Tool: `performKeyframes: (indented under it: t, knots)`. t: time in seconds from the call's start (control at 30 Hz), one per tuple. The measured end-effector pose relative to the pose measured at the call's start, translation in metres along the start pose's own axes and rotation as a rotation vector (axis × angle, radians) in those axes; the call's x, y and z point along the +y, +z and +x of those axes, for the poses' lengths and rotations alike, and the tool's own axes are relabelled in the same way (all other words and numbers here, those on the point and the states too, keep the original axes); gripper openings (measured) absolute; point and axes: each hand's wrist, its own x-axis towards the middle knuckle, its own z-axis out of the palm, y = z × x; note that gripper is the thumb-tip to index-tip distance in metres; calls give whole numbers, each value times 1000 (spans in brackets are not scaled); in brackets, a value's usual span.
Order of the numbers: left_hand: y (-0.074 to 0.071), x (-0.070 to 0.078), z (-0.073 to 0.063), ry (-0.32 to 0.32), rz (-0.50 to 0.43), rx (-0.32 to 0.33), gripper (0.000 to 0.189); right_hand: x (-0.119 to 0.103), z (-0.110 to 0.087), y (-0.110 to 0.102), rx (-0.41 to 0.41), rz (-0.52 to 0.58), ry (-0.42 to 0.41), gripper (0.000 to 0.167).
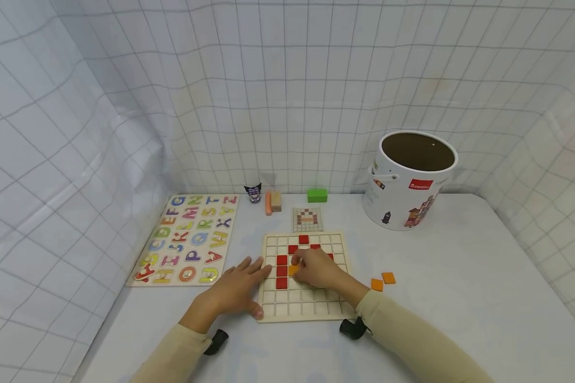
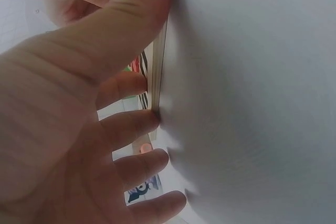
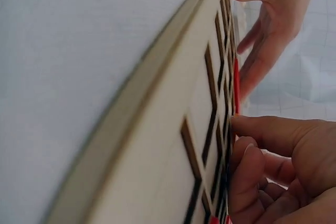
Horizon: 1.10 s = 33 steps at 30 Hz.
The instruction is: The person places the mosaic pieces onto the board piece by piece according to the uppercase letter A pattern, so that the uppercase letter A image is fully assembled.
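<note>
A wooden grid board [image 1: 306, 311] lies flat on the table with red square tiles [image 1: 281, 271] set in some cells. My right hand [image 1: 316, 268] is over the middle of the board, its thumb and fingers pinching an orange tile [image 1: 294, 270] at a cell beside the red column. In the right wrist view, the right fingertips [image 3: 244, 124] meet the grid surface; the tile is hidden there. My left hand [image 1: 239, 287] rests spread at the board's left edge, thumb near the front corner. The left wrist view shows its fingers [image 2: 131, 129] against the board's side.
Two loose orange tiles [image 1: 382, 281] lie right of the board. Behind it are a small pattern card [image 1: 308, 219], a green block [image 1: 317, 196], wooden pieces [image 1: 276, 202] and a small dark figure [image 1: 254, 193]. An alphabet puzzle [image 1: 187, 239] lies left; a white bucket [image 1: 402, 197] stands back right.
</note>
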Motion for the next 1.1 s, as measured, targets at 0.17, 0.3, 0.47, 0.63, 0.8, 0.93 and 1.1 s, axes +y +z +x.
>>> performKeyframes:
  t: [0.17, 0.3, 0.47, 0.63, 0.8, 0.93, 1.1]
  knots:
    - [0, 0, -2, 6, -13, 2, 109, 12, -21, -28, 95, 117, -55, 39]
    - [1, 1, -1, 9, -5, 6, 110, 43, -58, -67, 117, 186, -21, 39]
    - [-1, 4, -2, -1, 11, 1, 110, 94, -111, -109, 102, 128, 92, 41]
    - [-4, 5, -4, -6, 0, 6, 109, 129, -138, -121, 44, 36, 114, 47]
    - [-3, 2, -3, -5, 12, 9, 109, 137, -140, -113, 25, -36, 78, 41]
    - [-4, 1, 0, -6, 17, 17, 109, 135, -138, -109, 79, -66, 79, 35]
    - [-3, 1, 1, -8, 4, 6, 110, 137, -137, -104, 98, -68, 114, 32]
